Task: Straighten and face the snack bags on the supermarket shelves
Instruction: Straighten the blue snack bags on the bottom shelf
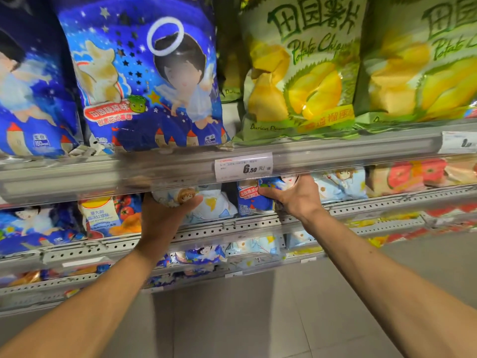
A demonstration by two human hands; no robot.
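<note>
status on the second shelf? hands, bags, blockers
Left hand gripping pale blue bag. Right hand gripping dark blue bag. Shelf rail above hides the bag tops.

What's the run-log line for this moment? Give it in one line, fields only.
stage: facing second shelf | left hand: gripping pale blue bag | right hand: gripping dark blue bag | top shelf bags: upright

your left hand (165, 215) grips a pale blue snack bag (206, 202) on the second shelf (232, 226); your right hand (296, 195) clasps a dark blue bag (251, 198) just right of it. above, a price tag (244, 166) reads 6.50, beneath durian chip bags (302, 71).
</note>
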